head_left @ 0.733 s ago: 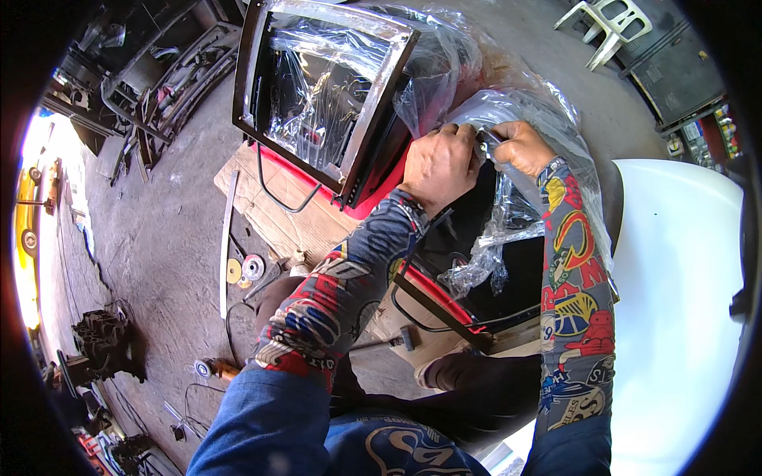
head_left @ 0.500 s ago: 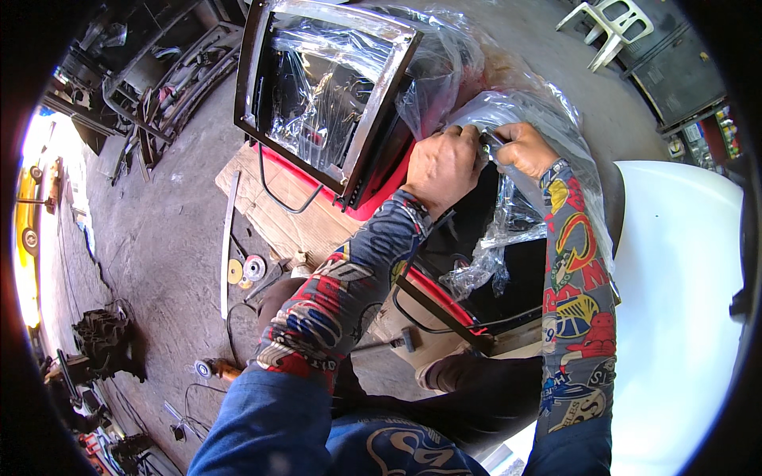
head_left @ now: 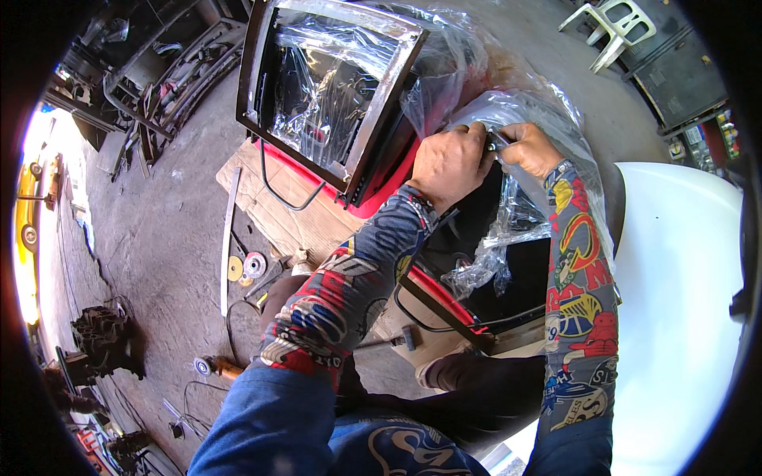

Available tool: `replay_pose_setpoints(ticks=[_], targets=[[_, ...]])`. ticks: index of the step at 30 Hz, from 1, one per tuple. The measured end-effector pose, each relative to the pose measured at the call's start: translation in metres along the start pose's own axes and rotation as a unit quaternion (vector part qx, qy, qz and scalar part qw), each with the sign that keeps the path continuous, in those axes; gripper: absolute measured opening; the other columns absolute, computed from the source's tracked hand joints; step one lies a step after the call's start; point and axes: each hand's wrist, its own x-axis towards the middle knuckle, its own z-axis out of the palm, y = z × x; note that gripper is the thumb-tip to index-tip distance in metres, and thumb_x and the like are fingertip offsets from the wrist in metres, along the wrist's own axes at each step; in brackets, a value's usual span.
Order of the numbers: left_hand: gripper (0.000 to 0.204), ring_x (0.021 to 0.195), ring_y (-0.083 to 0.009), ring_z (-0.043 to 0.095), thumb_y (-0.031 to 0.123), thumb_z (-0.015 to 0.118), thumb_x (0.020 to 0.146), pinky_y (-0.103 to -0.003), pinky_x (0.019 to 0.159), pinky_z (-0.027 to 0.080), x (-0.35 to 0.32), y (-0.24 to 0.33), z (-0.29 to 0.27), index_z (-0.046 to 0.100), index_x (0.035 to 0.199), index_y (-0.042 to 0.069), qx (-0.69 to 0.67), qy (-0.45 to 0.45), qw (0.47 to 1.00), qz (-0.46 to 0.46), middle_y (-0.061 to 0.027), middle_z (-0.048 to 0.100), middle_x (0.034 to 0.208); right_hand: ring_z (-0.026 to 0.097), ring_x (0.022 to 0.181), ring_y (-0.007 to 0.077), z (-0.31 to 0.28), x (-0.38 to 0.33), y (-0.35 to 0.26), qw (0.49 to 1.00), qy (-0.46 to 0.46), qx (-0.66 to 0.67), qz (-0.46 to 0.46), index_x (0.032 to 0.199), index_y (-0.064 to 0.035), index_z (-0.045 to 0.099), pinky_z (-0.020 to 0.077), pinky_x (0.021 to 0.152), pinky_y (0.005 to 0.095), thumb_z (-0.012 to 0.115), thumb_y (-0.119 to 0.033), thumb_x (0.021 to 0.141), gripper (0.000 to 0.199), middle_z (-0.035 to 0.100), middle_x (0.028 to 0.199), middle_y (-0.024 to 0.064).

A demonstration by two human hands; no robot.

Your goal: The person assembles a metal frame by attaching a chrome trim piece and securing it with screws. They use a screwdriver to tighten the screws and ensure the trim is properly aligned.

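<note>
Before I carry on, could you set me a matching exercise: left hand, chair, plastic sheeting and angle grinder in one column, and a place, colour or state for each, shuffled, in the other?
Things:
1. left hand
2. chair
3. plastic sheeting
4. angle grinder

Descriptions:
A. see-through and creased
B. orange body, toward the lower left of the picture
C. fingers bent, close to the right hand
D. pale, at the picture's top right

Pairs: 1-C; 2-D; 3-A; 4-B
</note>
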Motion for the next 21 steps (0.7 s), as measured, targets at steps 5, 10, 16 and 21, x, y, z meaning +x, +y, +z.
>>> replay_pose_setpoints(ticks=[5,10,16,21], targets=[[0.037,0.074,-0.0378,0.069,0.029,0.074,0.081,-0.045,0.064,0.056,-0.0003,-0.0019,0.0032,0.058,0.101,0.002,0.008,-0.007,1.0,-0.011,-0.0184,0.068,0.083,0.059,0.063,0.0167,0.0017,0.0001,-0.0006,1.0,-0.009,0.027,-0.01,0.089,0.0038,0.069,0.0476,0.063,0.0299,0.064,-0.008,0.067,0.025,0.063,0.072,0.0076],[0.036,0.074,-0.0379,0.069,0.027,0.074,0.081,-0.046,0.064,0.056,-0.0002,-0.0014,0.0044,0.058,0.102,0.002,0.013,-0.014,1.0,-0.022,-0.0179,0.068,0.082,0.059,0.063,0.017,0.0012,-0.0005,-0.0009,1.0,0.001,0.012,-0.012,0.09,0.0042,0.069,0.0476,0.063,0.0298,0.064,-0.008,0.067,0.026,0.063,0.073,0.0075],[0.036,0.073,-0.0381,0.069,0.03,0.073,0.081,-0.045,0.064,0.056,0.0005,0.0009,0.0018,0.058,0.1,0.002,0.011,-0.012,0.999,-0.028,-0.0198,0.068,0.08,0.058,0.062,0.0167,0.0018,-0.0015,-0.0012,1.0,0.007,0.014,-0.009,0.089,0.004,0.069,0.0466,0.062,0.0296,0.063,-0.008,0.067,0.025,0.062,0.07,0.0075],[0.034,0.073,-0.038,0.069,0.029,0.072,0.082,-0.045,0.064,0.056,0.0013,0.0026,0.0015,0.058,0.098,0.003,0.018,-0.011,0.999,-0.029,-0.0205,0.068,0.078,0.058,0.062,0.0167,-0.0006,-0.0005,-0.0007,1.0,0.002,-0.006,-0.015,0.087,0.0035,0.07,0.0464,0.061,0.0294,0.064,-0.009,0.066,0.025,0.062,0.069,0.0074]])
